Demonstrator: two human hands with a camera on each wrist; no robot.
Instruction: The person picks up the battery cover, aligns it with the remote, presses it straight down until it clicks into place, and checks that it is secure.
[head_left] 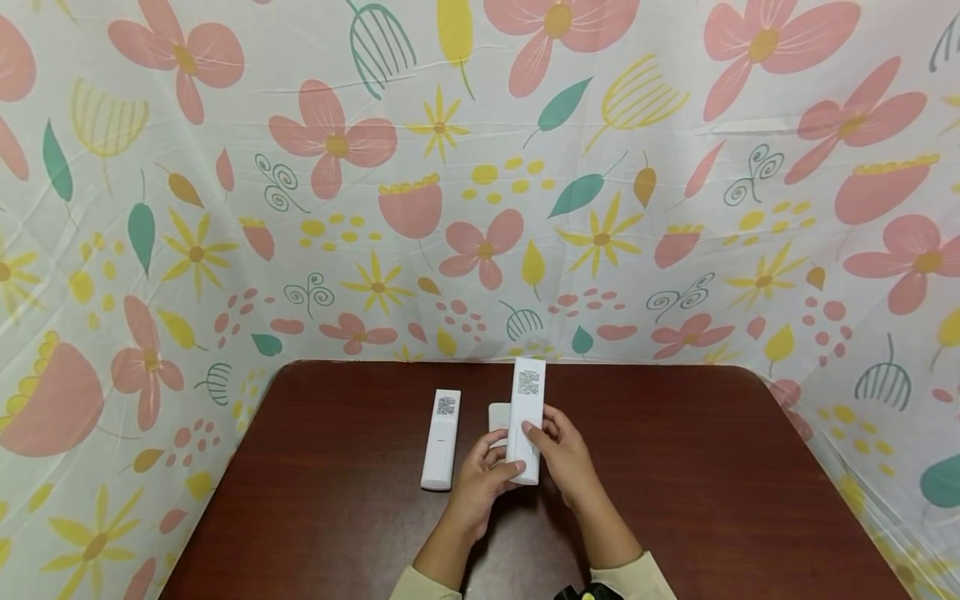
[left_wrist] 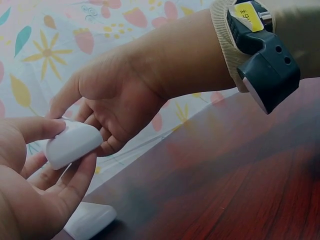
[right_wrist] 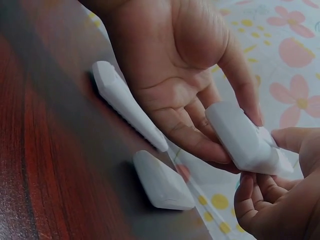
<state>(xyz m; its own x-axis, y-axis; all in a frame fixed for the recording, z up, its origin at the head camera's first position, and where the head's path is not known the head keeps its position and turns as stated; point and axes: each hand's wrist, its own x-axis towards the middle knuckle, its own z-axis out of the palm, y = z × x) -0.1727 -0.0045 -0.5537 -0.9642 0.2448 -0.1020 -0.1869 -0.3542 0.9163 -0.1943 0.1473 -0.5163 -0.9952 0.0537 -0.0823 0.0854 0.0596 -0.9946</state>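
Observation:
Both hands hold a white remote control above the table, its back with a printed label facing up. The left hand grips its lower end, thumb on the near edge. Along the other side, the right hand holds it with the thumb pressed on the back. In the right wrist view, the held remote control sits between the two hands. A second white remote control lies back up on the table, left of the hands. Partly hidden behind the held one is a white block-like object; its kind cannot be told.
The dark reddish-brown wooden table reaches back to a flower-patterned cloth, which also hangs along both sides. A dark wrist device is strapped over the right sleeve.

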